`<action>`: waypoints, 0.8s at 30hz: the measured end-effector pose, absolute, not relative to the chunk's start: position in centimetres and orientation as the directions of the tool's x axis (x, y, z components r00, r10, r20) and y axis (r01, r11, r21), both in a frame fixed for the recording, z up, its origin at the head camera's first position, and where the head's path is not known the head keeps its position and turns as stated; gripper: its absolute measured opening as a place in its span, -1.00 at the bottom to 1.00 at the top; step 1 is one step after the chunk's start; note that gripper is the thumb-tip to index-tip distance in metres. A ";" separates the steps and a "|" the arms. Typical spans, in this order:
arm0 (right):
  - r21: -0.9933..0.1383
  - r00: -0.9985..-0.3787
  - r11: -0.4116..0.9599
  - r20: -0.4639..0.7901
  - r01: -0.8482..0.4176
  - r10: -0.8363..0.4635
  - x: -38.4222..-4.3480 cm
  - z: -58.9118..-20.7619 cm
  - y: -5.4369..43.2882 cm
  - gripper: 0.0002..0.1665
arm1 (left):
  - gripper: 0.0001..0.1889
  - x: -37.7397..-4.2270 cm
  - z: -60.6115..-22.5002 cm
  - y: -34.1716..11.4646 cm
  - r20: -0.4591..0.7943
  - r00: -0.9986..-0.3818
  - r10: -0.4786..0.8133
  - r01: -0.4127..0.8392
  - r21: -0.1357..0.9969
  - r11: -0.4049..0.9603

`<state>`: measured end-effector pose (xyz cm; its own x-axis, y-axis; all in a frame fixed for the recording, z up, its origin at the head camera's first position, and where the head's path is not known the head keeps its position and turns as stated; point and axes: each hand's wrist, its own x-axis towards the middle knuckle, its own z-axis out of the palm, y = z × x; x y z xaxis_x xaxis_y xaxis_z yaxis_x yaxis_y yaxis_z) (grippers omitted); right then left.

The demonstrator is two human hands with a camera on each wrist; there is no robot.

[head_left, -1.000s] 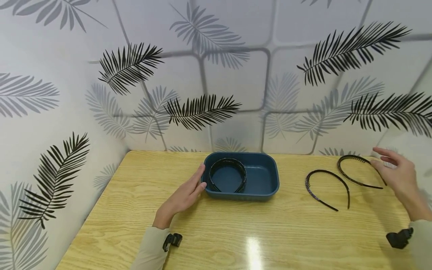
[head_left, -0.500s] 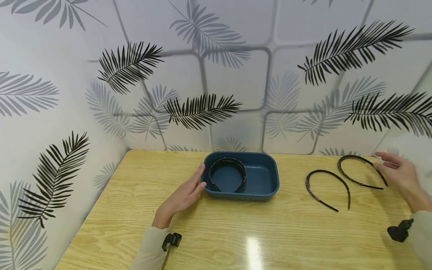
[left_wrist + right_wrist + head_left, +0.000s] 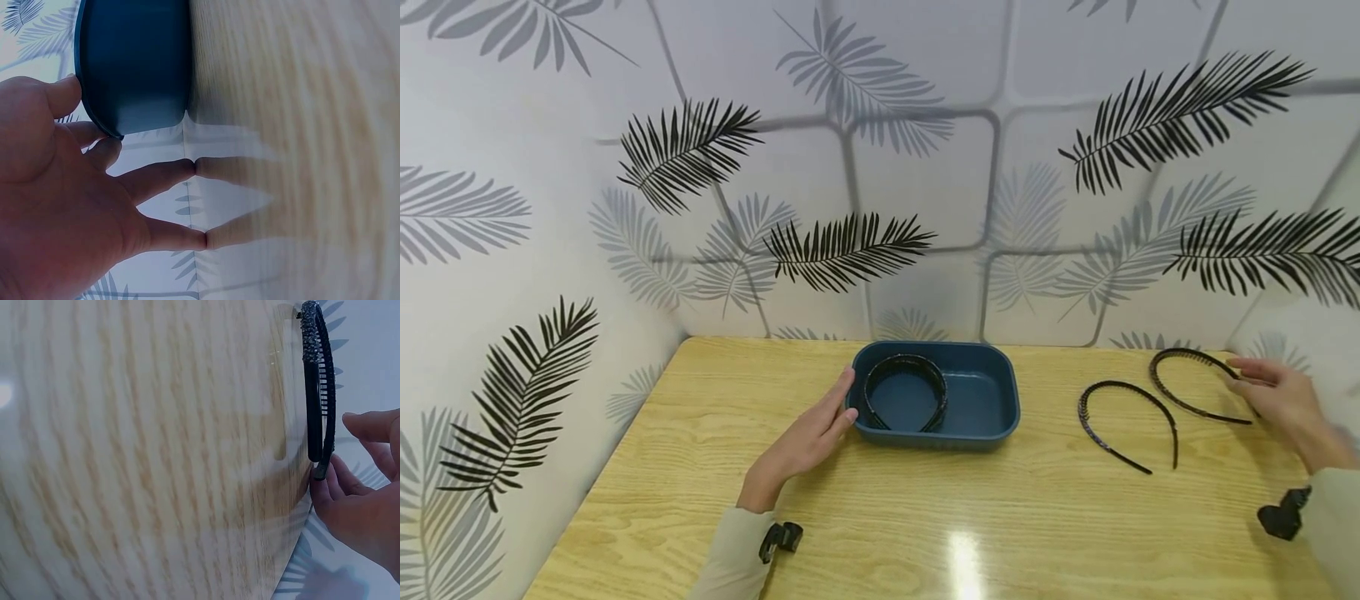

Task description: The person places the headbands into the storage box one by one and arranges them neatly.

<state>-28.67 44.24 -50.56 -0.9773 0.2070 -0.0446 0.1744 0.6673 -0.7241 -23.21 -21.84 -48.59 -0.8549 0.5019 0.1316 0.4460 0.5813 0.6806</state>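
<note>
My left hand (image 3: 805, 435) lies against the left end of a dark blue rectangular box (image 3: 981, 443). Its fingers are extended and spread, and the thumb touches the rim in the left wrist view. Inside the box, at its left, lie black headbands (image 3: 942, 379), nested so closely that their number is unclear. At the far right, my right hand (image 3: 1285, 402) reaches the right side of a black toothed headband (image 3: 1187, 354). In the right wrist view its lower fingers meet the end of this headband (image 3: 312, 412), while an upper digit stands apart. Another dark headband (image 3: 1131, 385) lies nearer the box.
All of this stands on a light wood-grain table (image 3: 880, 508) with a glossy surface. A wall with a leaf pattern (image 3: 925, 192) rises directly behind the table's back edge. A black wrist device (image 3: 1283, 514) sits by the right sleeve.
My right hand has shifted slightly left, further over the right side of the farther headband. Left hand, box and nearer headband stay where they were.
</note>
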 end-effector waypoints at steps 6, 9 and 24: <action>-0.722 -0.979 0.669 -0.058 0.177 0.196 -29.0 -51.3 44.3 -0.43 | -0.32 -23.2 -48.6 -21.8 0.134 -0.857 0.497 0.445 0.679 0.584; -0.717 -0.977 0.670 -0.073 0.191 0.201 -29.1 -51.5 44.4 -0.45 | -0.32 -23.1 -48.5 -21.7 0.129 -0.858 0.498 0.443 0.678 0.586; -0.732 -0.967 0.639 -0.108 0.236 0.233 -28.7 -51.5 44.4 -0.47 | -0.32 -23.2 -48.7 -21.8 0.137 -0.853 0.504 0.453 0.675 0.582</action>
<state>-28.75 44.36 -51.52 -0.9665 0.2326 -0.1083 0.2359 0.6392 -0.7320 -23.25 -21.85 -48.74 -0.8529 0.5036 0.1374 0.4527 0.5824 0.6752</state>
